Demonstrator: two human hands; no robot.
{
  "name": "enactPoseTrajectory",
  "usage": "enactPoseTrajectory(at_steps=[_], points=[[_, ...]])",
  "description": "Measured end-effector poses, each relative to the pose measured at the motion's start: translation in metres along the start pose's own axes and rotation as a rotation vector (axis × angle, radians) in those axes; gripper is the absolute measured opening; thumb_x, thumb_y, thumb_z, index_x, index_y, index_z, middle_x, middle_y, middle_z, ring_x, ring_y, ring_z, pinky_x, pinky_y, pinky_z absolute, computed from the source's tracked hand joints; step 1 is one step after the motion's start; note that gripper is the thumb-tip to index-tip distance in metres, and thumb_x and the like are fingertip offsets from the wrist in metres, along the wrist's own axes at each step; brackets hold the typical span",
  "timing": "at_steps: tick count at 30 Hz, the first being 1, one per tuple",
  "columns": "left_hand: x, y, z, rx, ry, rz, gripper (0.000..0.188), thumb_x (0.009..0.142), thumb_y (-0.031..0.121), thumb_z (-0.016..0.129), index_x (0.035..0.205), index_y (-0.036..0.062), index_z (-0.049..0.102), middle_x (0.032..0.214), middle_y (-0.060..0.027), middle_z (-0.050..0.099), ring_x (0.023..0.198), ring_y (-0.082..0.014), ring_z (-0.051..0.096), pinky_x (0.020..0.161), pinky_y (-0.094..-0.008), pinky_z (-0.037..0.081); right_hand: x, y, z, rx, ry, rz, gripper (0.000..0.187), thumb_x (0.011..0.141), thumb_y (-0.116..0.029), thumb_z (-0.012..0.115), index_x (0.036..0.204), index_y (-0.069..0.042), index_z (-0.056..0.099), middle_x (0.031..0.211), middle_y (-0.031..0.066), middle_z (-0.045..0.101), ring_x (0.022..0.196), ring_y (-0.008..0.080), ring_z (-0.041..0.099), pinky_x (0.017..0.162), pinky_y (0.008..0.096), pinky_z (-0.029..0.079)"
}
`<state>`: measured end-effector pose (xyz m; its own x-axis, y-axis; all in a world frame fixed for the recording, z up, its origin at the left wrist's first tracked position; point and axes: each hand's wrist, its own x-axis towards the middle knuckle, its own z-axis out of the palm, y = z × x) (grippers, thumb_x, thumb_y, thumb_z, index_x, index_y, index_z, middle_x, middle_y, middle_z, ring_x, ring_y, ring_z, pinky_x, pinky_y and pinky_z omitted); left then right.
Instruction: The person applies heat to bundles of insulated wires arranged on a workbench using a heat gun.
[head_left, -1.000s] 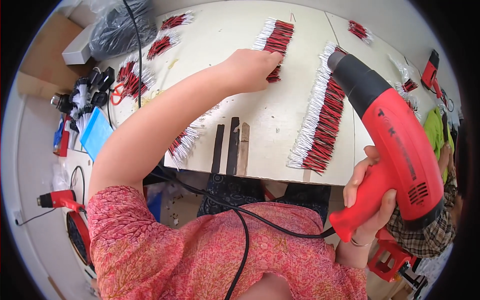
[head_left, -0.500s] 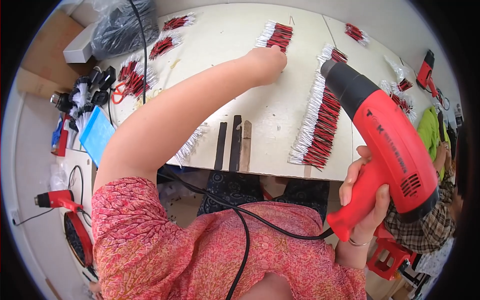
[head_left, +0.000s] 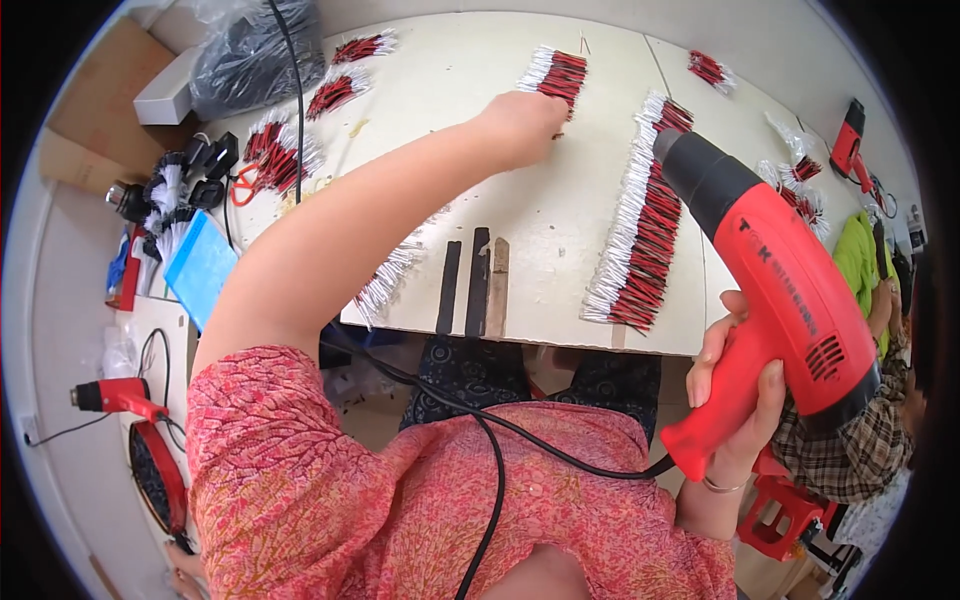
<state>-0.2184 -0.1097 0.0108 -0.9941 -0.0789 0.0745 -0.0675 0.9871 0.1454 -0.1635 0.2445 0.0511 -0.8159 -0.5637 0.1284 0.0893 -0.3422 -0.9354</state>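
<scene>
My right hand (head_left: 745, 400) is wrapped round the handle of a red heat gun (head_left: 790, 290) with a black nozzle. The nozzle points up and left, above a long row of short red, black and white wires (head_left: 640, 235) on the table. My left arm reaches across to the far middle, where my left hand (head_left: 522, 128) is closed at the near end of a shorter row of similar wires (head_left: 553, 75). A small dark bit shows below its fingers; what they hold is mostly hidden. The heat gun's black cable (head_left: 560, 460) runs across my front.
More wire bundles (head_left: 335, 92) lie at the left and far right of the pale table (head_left: 420, 100). Dark strips (head_left: 478, 280) sit at its near edge. A second heat gun (head_left: 120, 397) lies at left, another (head_left: 850, 140) at right. Someone in plaid (head_left: 840, 455) sits at right.
My left hand has drawn slightly left and toward me along the shorter wire row. The heat gun stays in my right hand, shifted only slightly in view.
</scene>
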Motion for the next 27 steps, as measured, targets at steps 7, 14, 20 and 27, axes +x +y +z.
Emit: enactPoseTrajectory(at_steps=[7, 14, 20, 27], points=[[-0.022, -0.077, -0.025, -0.854, 0.267, -0.346, 0.038, 0.08, 0.014, 0.076, 0.114, -0.0019, 0.069, 0.087, -0.0089, 0.072, 0.073, -0.0162, 0.068, 0.067, -0.0305, 0.056, 0.007, 0.003, 0.006, -0.004, 0.003, 0.013, 0.07, 0.103, -0.045, 0.054, 0.142, 0.011, 0.04, 0.097, 0.0129, 0.056, 0.058, 0.0119, 0.056, 0.05, 0.0209, 0.048], [-0.064, -0.127, -0.003, -1.468, 0.237, -0.426, 0.026, 0.092, 0.006, 0.069, 0.117, 0.001, 0.066, 0.097, -0.006, 0.071, 0.076, -0.0087, 0.065, 0.074, -0.0236, 0.058, 0.023, 0.013, 0.033, -0.049, -0.072, 0.067, 0.07, 0.102, -0.046, 0.054, 0.14, 0.011, 0.042, 0.096, 0.0124, 0.056, 0.058, 0.011, 0.056, 0.049, 0.0202, 0.046], [-0.101, -0.152, -0.005, -1.26, 0.032, -0.399, 0.027, 0.095, 0.007, 0.066, 0.122, 0.0055, 0.065, 0.11, -0.0032, 0.07, 0.093, -0.0096, 0.068, 0.091, -0.0253, 0.053, 0.041, 0.017, 0.06, -0.113, -0.165, 0.165, 0.068, 0.101, -0.045, 0.055, 0.138, 0.011, 0.044, 0.096, 0.0123, 0.058, 0.055, 0.0106, 0.054, 0.048, 0.02, 0.044], [-0.125, -0.146, -0.009, -1.014, 0.053, -0.353, 0.053, 0.088, -0.001, 0.062, 0.14, 0.0062, 0.06, 0.12, -0.0077, 0.07, 0.103, -0.0116, 0.066, 0.095, -0.0264, 0.051, 0.065, 0.014, 0.094, -0.3, -0.27, 0.251, 0.07, 0.095, -0.048, 0.059, 0.135, 0.009, 0.049, 0.097, 0.0155, 0.062, 0.055, 0.0122, 0.055, 0.048, 0.0215, 0.041]])
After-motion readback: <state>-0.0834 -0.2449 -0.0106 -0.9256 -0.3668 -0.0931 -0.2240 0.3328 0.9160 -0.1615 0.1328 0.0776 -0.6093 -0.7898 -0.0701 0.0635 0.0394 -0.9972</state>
